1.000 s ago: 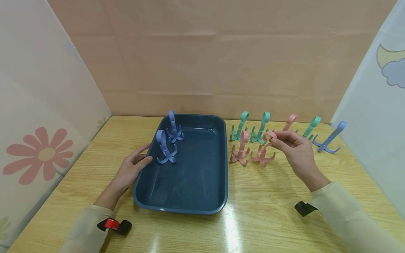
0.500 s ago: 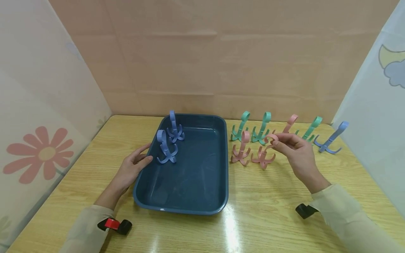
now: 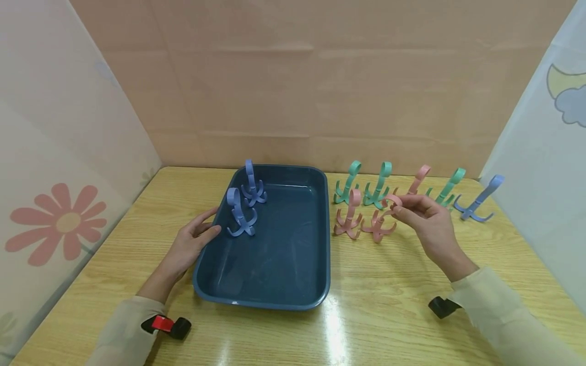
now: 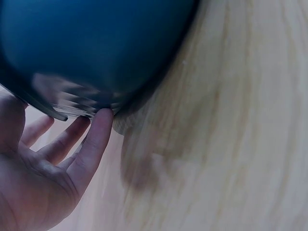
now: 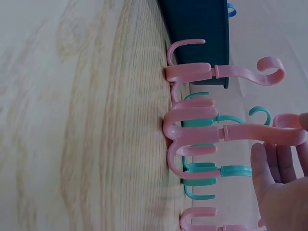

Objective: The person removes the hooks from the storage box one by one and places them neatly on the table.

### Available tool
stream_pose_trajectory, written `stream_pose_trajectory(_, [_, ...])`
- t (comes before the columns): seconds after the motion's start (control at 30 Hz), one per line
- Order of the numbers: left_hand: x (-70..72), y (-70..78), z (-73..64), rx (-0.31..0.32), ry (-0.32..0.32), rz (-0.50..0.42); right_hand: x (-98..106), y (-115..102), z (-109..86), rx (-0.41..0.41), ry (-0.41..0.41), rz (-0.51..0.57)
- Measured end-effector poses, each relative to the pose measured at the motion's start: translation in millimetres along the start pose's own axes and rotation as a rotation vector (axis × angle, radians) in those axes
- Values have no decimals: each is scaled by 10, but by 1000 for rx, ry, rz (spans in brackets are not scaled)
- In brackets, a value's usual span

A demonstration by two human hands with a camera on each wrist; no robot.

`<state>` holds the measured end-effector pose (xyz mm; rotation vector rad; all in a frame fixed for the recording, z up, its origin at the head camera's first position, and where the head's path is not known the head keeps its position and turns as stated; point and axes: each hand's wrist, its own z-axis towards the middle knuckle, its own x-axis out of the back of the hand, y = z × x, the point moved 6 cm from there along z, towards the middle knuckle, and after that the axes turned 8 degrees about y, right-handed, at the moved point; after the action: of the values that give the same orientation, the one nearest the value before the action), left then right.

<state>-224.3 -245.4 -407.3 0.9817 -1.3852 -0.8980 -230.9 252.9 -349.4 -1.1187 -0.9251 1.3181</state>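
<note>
In the head view, my right hand [image 3: 432,223] pinches the curled top of a pink claw hook [image 3: 378,227], its prongs down at the table. The right wrist view shows this pink hook [image 5: 197,132] with its prongs against the wood. My left hand [image 3: 185,249] holds the left rim of the dark blue tray [image 3: 322,254], thumb at the rim. In the left wrist view, the fingers [image 4: 91,149] touch the tray's outer wall. Two blue-violet claw hooks, one in front [image 3: 242,218] and one behind [image 3: 253,188], stand inside the tray along its left side.
Another pink hook [image 3: 350,216] stands between the tray and the held hook. Behind are two green hooks, left [image 3: 349,185] and right [image 3: 379,187], and a pink one [image 3: 418,178]. Further right stand a green hook [image 3: 450,185] and a blue-violet hook [image 3: 480,201].
My right hand has dropped slightly, and the base of the pink hook it pinches has shifted a little left and turned slightly. My left hand and the tray have stayed in place.
</note>
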Motion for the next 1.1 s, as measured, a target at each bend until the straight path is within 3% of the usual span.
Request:
stream_pose_trajectory(0.3, [-10, -7, 8, -8, 5, 7, 61, -26, -36, -28, 14, -74])
stream_pose_trajectory(0.57, [-4, -20, 20, -12, 3, -9, 14, -258, -42, 29, 47, -259])
stream_pose_trajectory(0.77, [-1, -14, 12, -3, 8, -9, -145, -496, -21, 63, 92, -306])
stream_pose_trajectory(0.97, [-1, 1, 9, 4, 8, -12, -397, -676, 0, 167, 83, -434])
stream_pose_trajectory(1.1, [-2, 3, 8, 4, 8, -14, -644, -740, -22, 190, 19, -365])
